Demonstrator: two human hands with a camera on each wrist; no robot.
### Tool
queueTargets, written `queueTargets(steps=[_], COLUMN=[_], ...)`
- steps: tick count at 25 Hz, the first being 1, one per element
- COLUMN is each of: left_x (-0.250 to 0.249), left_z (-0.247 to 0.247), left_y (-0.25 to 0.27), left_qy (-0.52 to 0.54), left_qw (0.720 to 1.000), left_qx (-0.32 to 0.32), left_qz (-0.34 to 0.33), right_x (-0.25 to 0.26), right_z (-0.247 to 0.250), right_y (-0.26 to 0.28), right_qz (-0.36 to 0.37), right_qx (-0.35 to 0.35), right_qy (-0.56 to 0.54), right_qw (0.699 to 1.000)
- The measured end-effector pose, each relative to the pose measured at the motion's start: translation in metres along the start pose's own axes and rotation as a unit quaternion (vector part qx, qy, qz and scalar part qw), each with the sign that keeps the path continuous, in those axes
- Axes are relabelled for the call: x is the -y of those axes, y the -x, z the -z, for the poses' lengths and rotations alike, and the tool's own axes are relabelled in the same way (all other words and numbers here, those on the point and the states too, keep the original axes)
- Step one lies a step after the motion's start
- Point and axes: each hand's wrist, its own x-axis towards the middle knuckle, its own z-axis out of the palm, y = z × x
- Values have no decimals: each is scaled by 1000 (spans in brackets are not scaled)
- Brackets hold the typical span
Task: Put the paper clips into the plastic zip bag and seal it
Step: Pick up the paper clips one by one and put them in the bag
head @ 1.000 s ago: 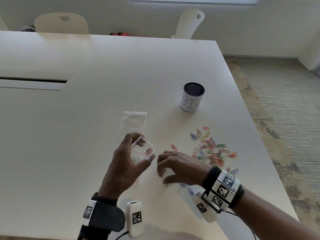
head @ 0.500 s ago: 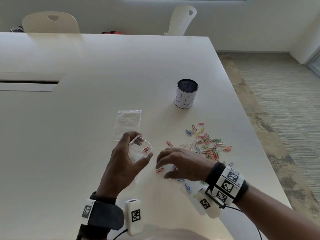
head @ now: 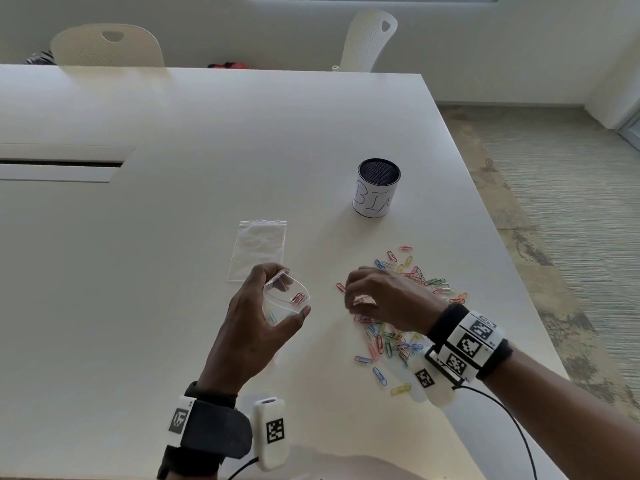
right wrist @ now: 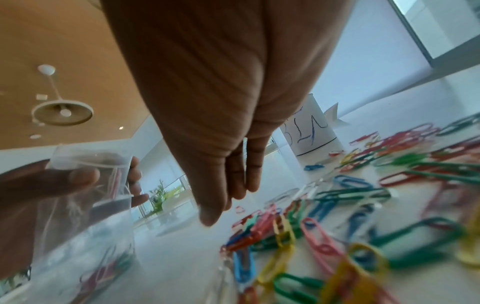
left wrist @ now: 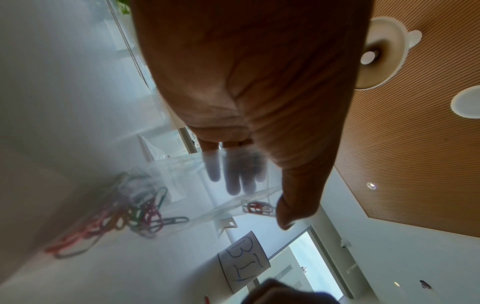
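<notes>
Left hand [head: 256, 317] grips the plastic zip bag [head: 285, 299] upright with its mouth spread open and facing up, a few clips already inside; it sits well to the left of the paper clips [head: 398, 327] scattered on the tabletop [head: 173, 237]. Right hand [head: 384, 299] hovers directly over that scatter, fingers curled and pinching what looks like a clip or two, though the pinch is partly hidden. Right hand is the nearer to the scatter; judged next move is a short carry leftward to the bag mouth.

multicoloured paper clips [head: 412, 282], clear zip bag [head: 285, 299], white table [head: 173, 237]
</notes>
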Motion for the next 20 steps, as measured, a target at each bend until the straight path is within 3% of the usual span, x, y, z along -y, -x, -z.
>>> queueTargets(steps=[3,11,15,20], left_x=[-1,0,-1,-4], left_z=[-2,-2,-8,-15], left_y=[-3,-6,-8,-11], left_qy=[-5,-6,-9,-13], left_qw=[1000,1000,1000,999], left_qx=[2,5,22,36], left_qz=[-5,-16,-20,-25], right_x=[0,-6,-2,3], right_z=[-1,12,15,-8], right_y=[-14,21,32,37], right_qz=[-35,-26,-46,-54], right_qx=[-33,47,92,41], right_qy=[1,26,129,106], right_qw=[999,998,986,992])
